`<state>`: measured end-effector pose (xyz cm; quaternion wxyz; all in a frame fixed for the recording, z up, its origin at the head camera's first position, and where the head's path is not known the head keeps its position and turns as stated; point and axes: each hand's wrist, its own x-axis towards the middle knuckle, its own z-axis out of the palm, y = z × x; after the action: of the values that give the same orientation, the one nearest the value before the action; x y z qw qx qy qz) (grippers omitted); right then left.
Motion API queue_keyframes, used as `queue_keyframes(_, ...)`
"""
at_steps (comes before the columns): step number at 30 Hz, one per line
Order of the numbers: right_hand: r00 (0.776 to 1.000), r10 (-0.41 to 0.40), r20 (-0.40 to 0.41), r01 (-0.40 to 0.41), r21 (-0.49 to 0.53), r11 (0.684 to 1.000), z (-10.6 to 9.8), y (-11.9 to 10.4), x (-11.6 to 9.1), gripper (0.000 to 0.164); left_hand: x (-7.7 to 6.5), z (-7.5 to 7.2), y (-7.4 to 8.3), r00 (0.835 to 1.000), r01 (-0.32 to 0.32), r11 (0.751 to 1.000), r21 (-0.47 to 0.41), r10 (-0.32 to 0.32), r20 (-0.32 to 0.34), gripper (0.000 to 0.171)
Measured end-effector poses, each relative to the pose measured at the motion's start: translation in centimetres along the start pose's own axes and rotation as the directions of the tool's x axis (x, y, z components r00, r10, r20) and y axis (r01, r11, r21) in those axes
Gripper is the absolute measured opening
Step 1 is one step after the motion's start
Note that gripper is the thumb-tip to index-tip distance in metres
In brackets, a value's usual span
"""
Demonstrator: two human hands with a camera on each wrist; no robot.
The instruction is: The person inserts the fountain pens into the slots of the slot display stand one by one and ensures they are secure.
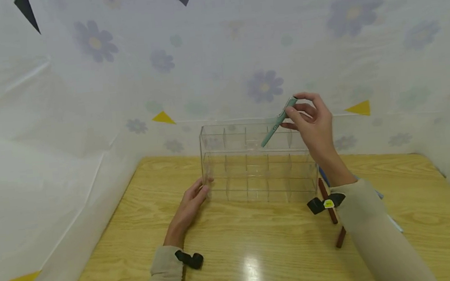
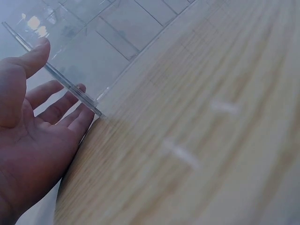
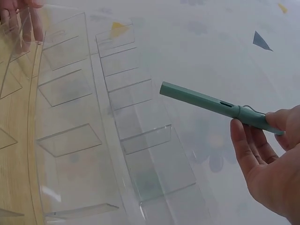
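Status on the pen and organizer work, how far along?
Looks done: clear organizer stands on the table, left hand gripping its left edge; no pens visible in it.
In hand: right hand holds the green pen, not yet stowed.
Remaining, probably: setting that pen in, then the pen-like items lying to the right.

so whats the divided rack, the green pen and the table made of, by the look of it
The divided rack looks like clear glossy plastic, probably acrylic: the table shows through its panels. The green pen seems smooth plastic, from its even, soft sheen. The table shows wood grain with glare, so varnished wood or laminate.
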<state>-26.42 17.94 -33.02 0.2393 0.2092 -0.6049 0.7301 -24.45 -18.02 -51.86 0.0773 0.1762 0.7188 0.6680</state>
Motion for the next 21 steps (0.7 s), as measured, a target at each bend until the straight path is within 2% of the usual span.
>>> queue_keyframes(12,0.999,-0.020,-0.035,0.022,0.072,0.997,2.5,0.6,3.0,0.030,0.0,0.0,0.1,1.000,0.019,1.000,-0.003,-0.019,-0.007,0.052)
queue_keyframes(21,0.999,0.010,-0.033,-0.008,0.052,0.999,4.3,2.4,4.0,0.025,-0.3,0.0,0.1,1.000,0.026,1.000,-0.006,-0.026,-0.005,0.053)
